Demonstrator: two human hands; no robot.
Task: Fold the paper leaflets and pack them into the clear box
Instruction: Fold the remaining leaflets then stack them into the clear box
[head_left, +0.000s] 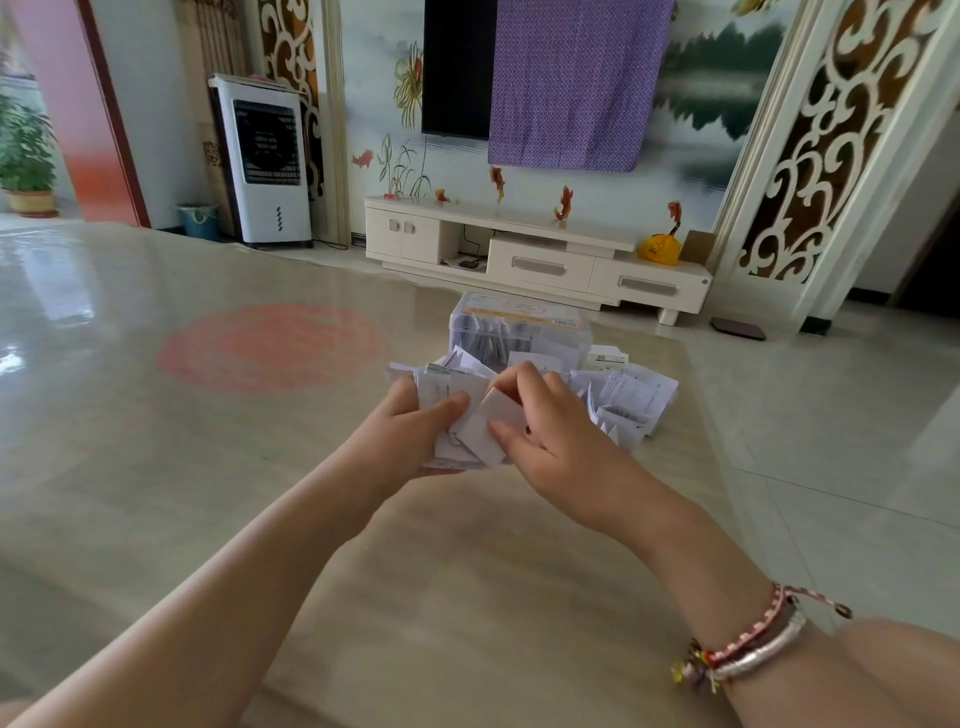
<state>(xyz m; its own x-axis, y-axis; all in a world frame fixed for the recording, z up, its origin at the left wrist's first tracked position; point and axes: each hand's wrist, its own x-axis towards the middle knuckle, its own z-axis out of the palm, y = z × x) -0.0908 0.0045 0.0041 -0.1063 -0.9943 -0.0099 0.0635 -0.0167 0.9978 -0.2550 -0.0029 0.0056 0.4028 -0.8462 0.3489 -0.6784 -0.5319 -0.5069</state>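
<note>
A clear plastic box (519, 325) stands on the floor ahead of me, with several folded leaflets upright inside it. Loose white leaflets (631, 397) lie in a heap in front of and to the right of the box. My left hand (410, 431) holds a bundle of folded leaflets (441, 389), thumb laid across the front. My right hand (550, 421) pinches one small folded leaflet (491, 423) between thumb and fingers, right against that bundle. Both hands hover just above the floor, in front of the box.
The glossy tiled floor (208, 441) stretches all around, with a red round mark (272, 348) to the left. A white TV cabinet (540, 249) stands against the far wall. An air cooler (265, 161) is at the back left. My bare knee (893, 675) shows at bottom right.
</note>
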